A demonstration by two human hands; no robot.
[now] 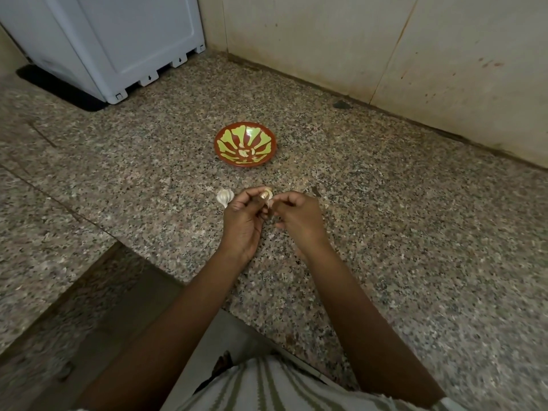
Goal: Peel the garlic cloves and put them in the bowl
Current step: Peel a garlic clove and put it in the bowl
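A red bowl with a green leaf pattern stands on the speckled granite counter, a few peeled cloves lying in its middle. In front of it my left hand pinches a garlic clove between thumb and fingers. My right hand meets it from the right, fingertips on the clove's papery skin. A white garlic bulb lies on the counter just left of my left hand.
A white appliance on a black mat stands at the back left. A stained tiled wall runs behind the counter. Bits of skin lie right of my hands. The counter edge drops away at the lower left.
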